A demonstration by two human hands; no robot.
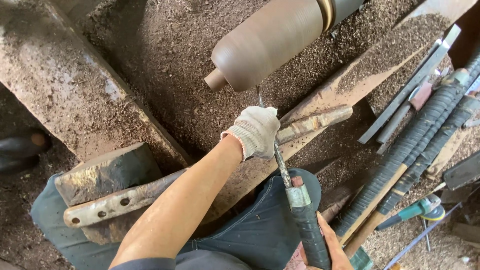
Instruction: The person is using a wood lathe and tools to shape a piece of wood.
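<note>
A brown wooden cylinder [270, 40] with a small stub at its end sits on a lathe at the top centre. A long turning chisel [281, 162] with a thin steel shaft and a black wrapped handle [311, 235] points up at the cylinder's underside. My left hand [256, 132], in a white knit glove, presses the chisel shaft against the worn wooden tool rest [320, 117]. At the bottom edge, my bare right hand [334, 250] grips the wrapped handle.
Wood shavings [175, 85] cover the lathe bed and floor. Several more long chisels with wrapped handles [420, 145] lie at the right, next to flat metal bars [410, 85] and a green angle grinder [420, 209]. A heavy wooden beam [65, 85] runs on the left.
</note>
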